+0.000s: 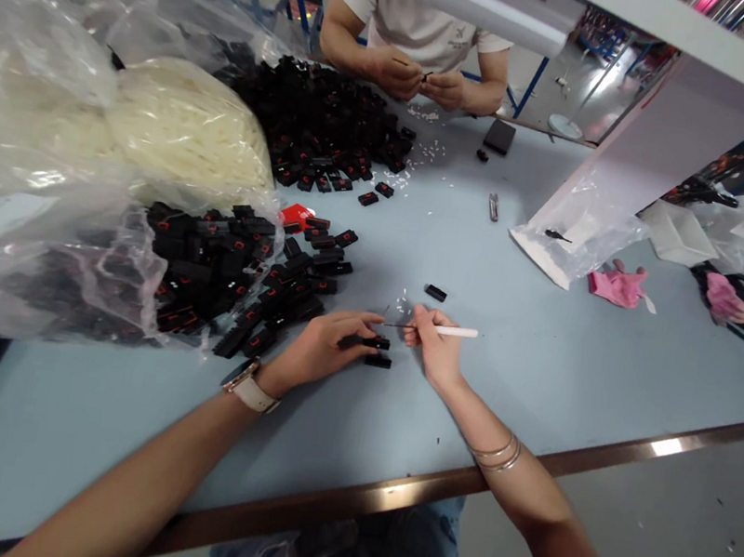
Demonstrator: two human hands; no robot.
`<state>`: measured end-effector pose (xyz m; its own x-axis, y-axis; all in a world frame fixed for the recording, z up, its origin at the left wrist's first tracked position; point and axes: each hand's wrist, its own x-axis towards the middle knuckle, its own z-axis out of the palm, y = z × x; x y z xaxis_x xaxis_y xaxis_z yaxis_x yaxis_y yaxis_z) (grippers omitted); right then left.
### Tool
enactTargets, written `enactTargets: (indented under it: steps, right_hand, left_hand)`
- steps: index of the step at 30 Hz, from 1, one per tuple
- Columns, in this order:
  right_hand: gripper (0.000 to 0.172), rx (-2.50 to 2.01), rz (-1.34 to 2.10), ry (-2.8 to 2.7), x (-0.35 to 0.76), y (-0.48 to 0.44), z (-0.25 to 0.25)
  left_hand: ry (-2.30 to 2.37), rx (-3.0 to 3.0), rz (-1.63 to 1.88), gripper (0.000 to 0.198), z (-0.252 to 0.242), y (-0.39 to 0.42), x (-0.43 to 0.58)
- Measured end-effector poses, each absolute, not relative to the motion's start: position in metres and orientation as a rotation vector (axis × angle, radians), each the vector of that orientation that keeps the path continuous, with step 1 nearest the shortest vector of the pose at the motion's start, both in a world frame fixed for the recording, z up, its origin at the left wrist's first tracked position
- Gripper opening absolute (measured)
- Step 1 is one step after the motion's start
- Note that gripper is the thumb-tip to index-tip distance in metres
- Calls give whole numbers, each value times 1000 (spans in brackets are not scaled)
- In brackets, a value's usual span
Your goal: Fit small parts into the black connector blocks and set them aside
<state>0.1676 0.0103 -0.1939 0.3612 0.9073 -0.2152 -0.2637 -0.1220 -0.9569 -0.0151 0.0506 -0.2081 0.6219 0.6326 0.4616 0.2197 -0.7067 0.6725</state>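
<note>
My left hand [326,342] is closed around a small black plastic piece [376,342], its fingers hiding part of it. Another black piece lies on the table just beneath those fingertips. In my right hand [433,345] is a slim tool with a white handle [459,332], pinched near its front. The tool's thin metal shaft points left toward my left fingertips; its exact tip is too small to make out. Tiny white bits [402,299] are scattered just beyond my hands, near a single black piece [436,292].
Black pieces with red marks spill from a clear plastic bag [204,271] at left, beside a bag of pale parts [187,132]. A larger black heap [326,125] lies beyond. Across the table, a person [416,41] handles a small part. Pink gloves [618,284] lie right of a white post [654,144].
</note>
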Motion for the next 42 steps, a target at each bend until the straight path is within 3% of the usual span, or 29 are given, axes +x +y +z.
enactTargets:
  steps: [19,37,42]
  right_hand:
    - [43,-1467,753,-1284,169,-9,-197]
    - [41,-1495,692,-1394,165,-9,-183]
    - [41,-1493,909,-1213,165,-4,-185]
  left_hand:
    - [810,2279,872,20,-211,51,-15]
    - [779,2309,894,19,-212,52,-15]
    - [781,2299,874,17,-214,53,-16]
